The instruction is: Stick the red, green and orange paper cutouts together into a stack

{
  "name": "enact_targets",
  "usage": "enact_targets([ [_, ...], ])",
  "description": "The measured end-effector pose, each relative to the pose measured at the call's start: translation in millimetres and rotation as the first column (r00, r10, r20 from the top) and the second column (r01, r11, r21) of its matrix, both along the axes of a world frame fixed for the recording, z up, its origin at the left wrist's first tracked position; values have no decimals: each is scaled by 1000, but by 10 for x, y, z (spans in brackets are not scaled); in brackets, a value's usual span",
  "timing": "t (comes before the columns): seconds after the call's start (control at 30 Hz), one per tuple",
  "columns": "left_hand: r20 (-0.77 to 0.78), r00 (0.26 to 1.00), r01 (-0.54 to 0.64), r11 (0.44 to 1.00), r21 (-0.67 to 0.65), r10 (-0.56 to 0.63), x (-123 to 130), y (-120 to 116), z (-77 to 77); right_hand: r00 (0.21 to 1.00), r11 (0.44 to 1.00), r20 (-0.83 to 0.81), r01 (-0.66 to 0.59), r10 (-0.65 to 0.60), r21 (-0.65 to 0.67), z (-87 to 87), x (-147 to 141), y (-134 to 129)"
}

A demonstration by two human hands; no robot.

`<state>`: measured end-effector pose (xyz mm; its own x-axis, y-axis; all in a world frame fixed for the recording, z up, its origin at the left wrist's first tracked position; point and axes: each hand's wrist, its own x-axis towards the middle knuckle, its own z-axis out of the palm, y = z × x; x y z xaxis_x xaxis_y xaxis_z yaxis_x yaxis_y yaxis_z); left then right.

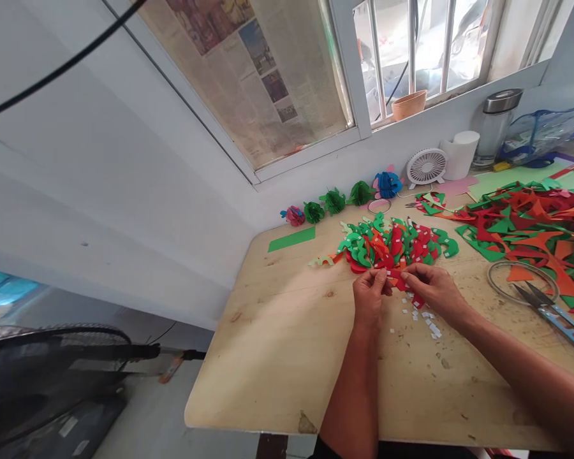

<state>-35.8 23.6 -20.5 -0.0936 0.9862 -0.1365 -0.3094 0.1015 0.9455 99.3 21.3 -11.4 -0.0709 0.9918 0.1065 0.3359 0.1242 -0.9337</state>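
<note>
My left hand (370,291) and my right hand (433,288) meet over the wooden table, both closed on one small red paper piece (395,278). A white square sticker shows on that piece, close to my left fingertips. Just beyond my hands lies a heap of red, green and orange paper cut-outs (387,241), many with white squares on them. Small white paper squares (431,324) are scattered on the table below my right hand. Another red piece (418,301) rests under my right fingers.
Scissors (552,312) lie across a metal ring (523,280) at the right, beside a large pile of paper scraps (540,233). Folded paper figures (335,201), a small white fan (426,167) and a glass bottle (495,131) stand along the wall. A green strip (291,239) lies at the left.
</note>
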Motion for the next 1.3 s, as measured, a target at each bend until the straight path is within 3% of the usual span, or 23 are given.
enact_targets([
  [0.2,-74,997,27,999,21,-25,-14,-1,39,998,998,-42,-54,53,-24,68,-5,-5],
  [0.4,-173,982,85,995,54,-74,18,-28,91,988,992,-144,-72,57,-102,21,-29,7],
  [0.53,-256,966,-10,992,129,43,37,-79,89,988,995,-153,-40,25,-95,21,-32,6],
  [0.63,-437,871,-82,943,323,225,36,-131,96,987,997,-163,3,-16,-80,39,-31,3],
  [0.77,-596,739,46,859,510,314,48,-154,74,982,998,-185,17,-28,-63,49,-32,4],
  [0.9,-654,666,107,822,559,358,59,-128,11,985,998,-172,19,-27,-53,48,-39,4],
  [1.3,-644,701,102,851,515,306,20,-117,28,999,997,-11,-53,53,48,-7,-26,-4],
])
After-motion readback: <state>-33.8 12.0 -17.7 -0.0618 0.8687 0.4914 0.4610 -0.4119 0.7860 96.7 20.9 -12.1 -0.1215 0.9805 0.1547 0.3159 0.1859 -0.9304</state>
